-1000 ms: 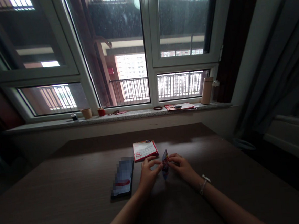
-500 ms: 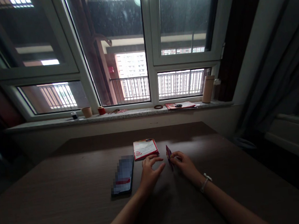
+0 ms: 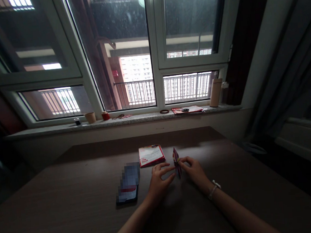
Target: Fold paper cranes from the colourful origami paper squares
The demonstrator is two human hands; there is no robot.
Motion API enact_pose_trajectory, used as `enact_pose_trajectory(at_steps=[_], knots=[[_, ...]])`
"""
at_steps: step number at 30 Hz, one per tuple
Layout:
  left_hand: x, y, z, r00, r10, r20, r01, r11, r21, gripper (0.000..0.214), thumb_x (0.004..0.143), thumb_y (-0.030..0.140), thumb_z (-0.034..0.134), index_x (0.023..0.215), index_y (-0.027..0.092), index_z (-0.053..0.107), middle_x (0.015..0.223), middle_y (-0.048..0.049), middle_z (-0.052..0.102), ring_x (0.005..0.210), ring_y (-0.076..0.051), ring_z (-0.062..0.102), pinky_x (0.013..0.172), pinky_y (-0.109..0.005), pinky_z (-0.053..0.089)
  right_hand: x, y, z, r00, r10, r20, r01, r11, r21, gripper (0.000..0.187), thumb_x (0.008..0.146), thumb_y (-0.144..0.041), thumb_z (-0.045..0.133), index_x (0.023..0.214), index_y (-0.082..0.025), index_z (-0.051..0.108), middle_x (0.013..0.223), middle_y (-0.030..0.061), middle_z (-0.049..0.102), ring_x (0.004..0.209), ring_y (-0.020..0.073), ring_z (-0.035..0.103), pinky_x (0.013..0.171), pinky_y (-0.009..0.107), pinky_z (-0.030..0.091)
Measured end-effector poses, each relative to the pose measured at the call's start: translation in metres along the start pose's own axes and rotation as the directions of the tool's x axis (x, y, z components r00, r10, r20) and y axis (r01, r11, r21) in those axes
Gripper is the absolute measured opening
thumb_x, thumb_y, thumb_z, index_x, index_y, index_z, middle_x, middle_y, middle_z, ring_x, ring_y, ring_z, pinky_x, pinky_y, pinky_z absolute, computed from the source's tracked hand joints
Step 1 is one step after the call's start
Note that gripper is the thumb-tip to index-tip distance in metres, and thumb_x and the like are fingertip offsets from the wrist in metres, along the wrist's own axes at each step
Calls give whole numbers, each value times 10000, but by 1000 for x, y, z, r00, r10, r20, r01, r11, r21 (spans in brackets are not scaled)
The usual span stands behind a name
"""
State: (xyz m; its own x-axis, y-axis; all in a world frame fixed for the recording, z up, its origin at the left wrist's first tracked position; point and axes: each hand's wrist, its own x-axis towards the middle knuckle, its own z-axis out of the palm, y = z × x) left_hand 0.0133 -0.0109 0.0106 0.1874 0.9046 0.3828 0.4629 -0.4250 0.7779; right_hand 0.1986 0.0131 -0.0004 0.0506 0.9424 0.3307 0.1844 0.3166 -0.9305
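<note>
A small folded piece of coloured paper (image 3: 176,161), purple-red with some yellow, stands on edge above the table. My right hand (image 3: 193,171) pinches it between thumb and fingers from the right side. My left hand (image 3: 162,180) has its fingers apart, with the fingertips at the paper's left face; whether they touch it I cannot tell. Beyond my left hand lies a stack of printed sheets (image 3: 151,155), white with red edges. A phone (image 3: 128,183), its screen pixelated, lies to the left of my left hand.
The brown table (image 3: 57,203) reaches toward a stone windowsill (image 3: 145,118). On the sill stand a paper cup (image 3: 90,117), a red spool (image 3: 105,115), a dark ring (image 3: 164,111), red-edged papers (image 3: 194,109) with scissors (image 3: 183,109) and a tan bottle (image 3: 216,93).
My left hand has moved right, its fingertips coming up to the folded paper. The paper has risen slightly and turned to show more of its face, still in my right hand.
</note>
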Motion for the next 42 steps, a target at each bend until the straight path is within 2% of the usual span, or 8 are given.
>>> enact_pose_trajectory(at_steps=[4,9,15,24,31,37,42], knots=[[0,-1,1,1000,3,-19,-3,1000,1,258,755,322,695,1006,347,746,1162,-50,651,1153,-277,525,1040,-474,379,-4,-1,4,1000,-5,3,5,1000,18,352,699,-546,680,677,-201,617,926,89,728,966,263,651,929,391,459],[0,-4,4,1000,-4,12,4,1000,4,271,768,319,675,1030,339,740,1184,-54,652,1167,-275,513,1057,-474,357,-6,0,7,1000,-16,21,15,1000,25,351,710,-542,671,662,-200,611,916,85,726,964,254,652,929,383,459],[0,-2,3,1000,-5,-6,5,1000,-25,270,763,353,665,1019,321,747,1146,-50,683,1150,-275,520,1050,-465,370,-6,-2,8,999,-34,21,33,999,33,365,715,-564,665,656,-207,612,918,75,725,951,242,652,926,373,463],[2,-5,5,1000,-4,-20,3,998,-56,267,757,356,663,1003,305,753,1123,-51,702,1147,-271,533,1040,-464,394,-5,0,6,997,-51,50,50,999,18,346,708,-551,684,672,-210,643,916,69,717,935,230,642,925,372,456],[2,-9,5,999,-11,-42,8,997,-82,298,749,337,678,1036,288,740,1115,-46,714,1140,-259,559,1040,-447,404,-3,2,4,995,-78,56,78,997,-1,350,698,-556,700,733,-209,727,946,86,720,981,252,629,960,397,437],[0,-6,3,999,-8,-34,6,998,-65,272,758,371,677,1006,283,745,1089,-41,723,1111,-252,585,1017,-422,424,-3,3,4,995,-88,44,90,995,-51,354,700,-569,695,730,-219,744,920,85,726,976,256,623,950,411,431],[0,-6,2,997,-40,-59,37,998,-43,242,707,365,722,918,252,756,1034,-53,727,1071,-261,605,978,-407,443,-4,5,5,993,-101,69,105,992,-69,323,697,-559,706,726,-240,753,909,72,720,978,253,606,942,407,424]])
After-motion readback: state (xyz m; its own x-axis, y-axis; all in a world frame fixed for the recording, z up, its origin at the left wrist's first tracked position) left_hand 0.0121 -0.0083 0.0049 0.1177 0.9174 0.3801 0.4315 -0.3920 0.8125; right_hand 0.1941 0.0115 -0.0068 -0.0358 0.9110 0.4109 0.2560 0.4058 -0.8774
